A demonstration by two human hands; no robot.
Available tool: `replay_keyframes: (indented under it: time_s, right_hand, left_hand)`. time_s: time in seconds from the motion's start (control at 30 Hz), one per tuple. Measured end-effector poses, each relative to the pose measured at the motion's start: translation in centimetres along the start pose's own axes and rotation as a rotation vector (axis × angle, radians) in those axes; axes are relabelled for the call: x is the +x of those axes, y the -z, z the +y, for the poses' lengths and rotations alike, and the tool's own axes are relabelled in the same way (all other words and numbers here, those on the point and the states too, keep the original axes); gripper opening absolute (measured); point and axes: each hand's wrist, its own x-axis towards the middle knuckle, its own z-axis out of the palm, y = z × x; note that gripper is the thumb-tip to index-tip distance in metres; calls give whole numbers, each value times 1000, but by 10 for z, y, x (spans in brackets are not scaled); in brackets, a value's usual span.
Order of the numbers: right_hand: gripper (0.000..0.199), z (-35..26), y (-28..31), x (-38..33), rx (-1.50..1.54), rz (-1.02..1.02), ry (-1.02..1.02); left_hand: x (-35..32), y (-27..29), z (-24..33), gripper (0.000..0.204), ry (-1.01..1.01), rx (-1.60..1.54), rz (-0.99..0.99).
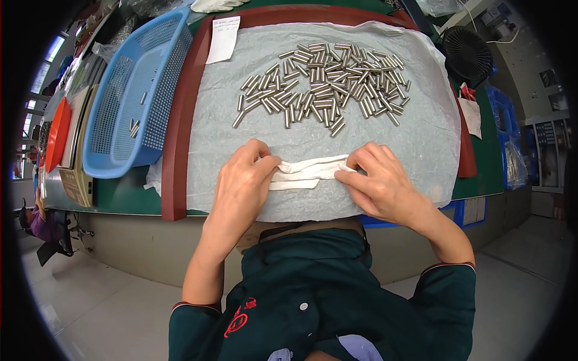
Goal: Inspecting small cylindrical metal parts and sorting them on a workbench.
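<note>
A folded strip of white cloth [308,170] stretches between my two hands, low over the near part of a pale, wrinkled sheet [223,135]. My left hand [242,179] pinches the cloth's left end between thumb and fingers. The right end is gripped by my right hand [380,180], its fingers curled closed. Beyond the cloth, short shiny metal pins [325,84] lie loosely heaped across the sheet. Neither hand touches the pins.
Reddish-brown rails [178,129] border the sheet. To the left stands a blue perforated basket [162,108] with a few pins inside, beside an orange-red dish [56,135]. A paper slip [223,40] lies at the far left corner. A black fan [467,54] sits at far right, near blue bins [503,114].
</note>
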Motion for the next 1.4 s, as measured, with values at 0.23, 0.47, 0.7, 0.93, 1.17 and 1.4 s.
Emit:
replay_keyframes:
  time_s: [0.23, 0.47, 0.7, 0.93, 1.17, 1.4]
  right_hand:
    - [17, 12, 28, 15, 249, 81, -157]
    - [5, 38, 14, 44, -46, 130, -159]
    - [7, 50, 3, 53, 45, 52, -18]
    - [18, 49, 4, 48, 0, -4, -60]
    - [21, 37, 1, 43, -17, -36, -224]
    - [15, 26, 2, 32, -121, 43, -176]
  left_hand:
    - [2, 34, 15, 33, 161, -43, -162]
    - [43, 18, 33, 9, -28, -23, -11]
    - [67, -9, 17, 10, -35, 83, -67]
    - [72, -13, 5, 9, -52, 19, -85]
    - [90, -30, 4, 9, -253, 113, -25]
    - [92, -32, -3, 8, -324, 203, -54]
